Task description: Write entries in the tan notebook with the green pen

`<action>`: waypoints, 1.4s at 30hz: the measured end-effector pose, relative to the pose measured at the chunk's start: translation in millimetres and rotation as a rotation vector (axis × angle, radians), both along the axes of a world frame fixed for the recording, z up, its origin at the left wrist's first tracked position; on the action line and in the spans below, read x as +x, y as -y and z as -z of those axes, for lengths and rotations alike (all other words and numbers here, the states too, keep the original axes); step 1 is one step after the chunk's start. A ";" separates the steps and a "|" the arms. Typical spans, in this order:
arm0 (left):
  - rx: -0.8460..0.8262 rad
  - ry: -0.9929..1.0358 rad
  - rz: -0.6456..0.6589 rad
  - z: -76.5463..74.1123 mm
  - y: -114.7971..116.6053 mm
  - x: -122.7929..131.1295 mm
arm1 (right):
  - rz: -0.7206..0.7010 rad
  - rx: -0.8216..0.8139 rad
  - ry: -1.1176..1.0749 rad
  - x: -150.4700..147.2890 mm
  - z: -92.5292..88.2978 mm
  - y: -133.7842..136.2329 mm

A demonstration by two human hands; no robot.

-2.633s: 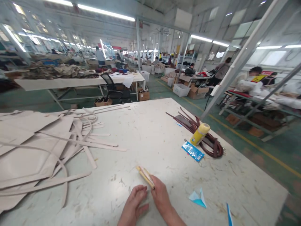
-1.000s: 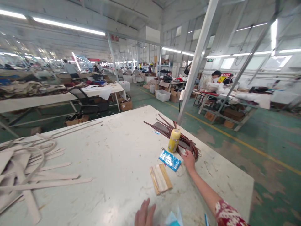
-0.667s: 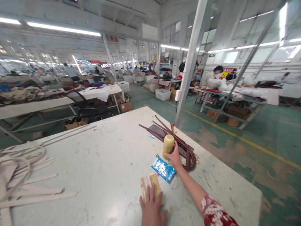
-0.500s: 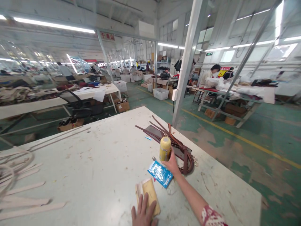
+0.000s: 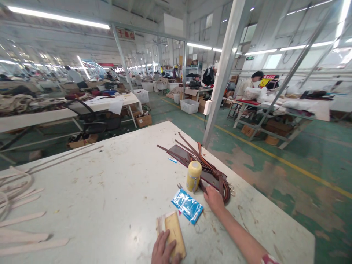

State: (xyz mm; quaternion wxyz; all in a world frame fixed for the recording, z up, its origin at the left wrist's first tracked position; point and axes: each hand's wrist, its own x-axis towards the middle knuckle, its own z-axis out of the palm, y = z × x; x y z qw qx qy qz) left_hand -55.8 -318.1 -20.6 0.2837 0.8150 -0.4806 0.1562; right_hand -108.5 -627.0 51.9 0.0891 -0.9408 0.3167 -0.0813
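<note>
My left hand (image 5: 162, 250) lies at the table's near edge, fingers pressed over the lower end of a tan folded leather piece (image 5: 172, 229). My right hand (image 5: 214, 200) rests palm down on the white table (image 5: 115, 183) with nothing in it. It sits just right of a blue packet (image 5: 187, 206) and touches the near end of a bundle of brown leather straps (image 5: 209, 169). A yellow bottle (image 5: 194, 176) stands upright a little beyond my right hand, apart from it.
Beige leather strips (image 5: 22, 220) lie at the table's left side. A slanted metal post (image 5: 223, 73) rises just behind the table's far right corner. Other work tables, an office chair (image 5: 90, 119), boxes and seated people fill the hall beyond.
My right hand reached to the yellow bottle, held it, then let go and drew back beside the straps. My left hand came down on the tan piece.
</note>
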 end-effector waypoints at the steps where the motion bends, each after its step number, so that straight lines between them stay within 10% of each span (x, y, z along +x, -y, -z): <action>1: 0.002 -0.036 -0.023 -6.0 2.1 -0.2 | -0.013 -0.001 -0.011 0.3 -1.1 2.2; 8: 0.099 -0.510 -0.603 -66.2 36.0 2.6 | -0.023 -0.095 -0.044 8.9 -12.6 25.3; 13: 0.247 -0.866 -0.621 -96.8 46.6 11.8 | -0.038 -0.172 -0.142 30.4 -11.0 42.3; 27: 0.264 -1.024 -0.612 -95.5 39.5 21.3 | -0.149 -0.105 -0.203 27.3 -9.4 52.5; 33: 0.215 -1.046 -0.579 -94.5 36.2 21.2 | -0.151 0.048 0.031 14.6 -20.1 28.7; 42: 0.163 -1.079 -0.566 -92.3 31.3 19.6 | 0.040 0.310 0.531 77.3 -27.4 -19.4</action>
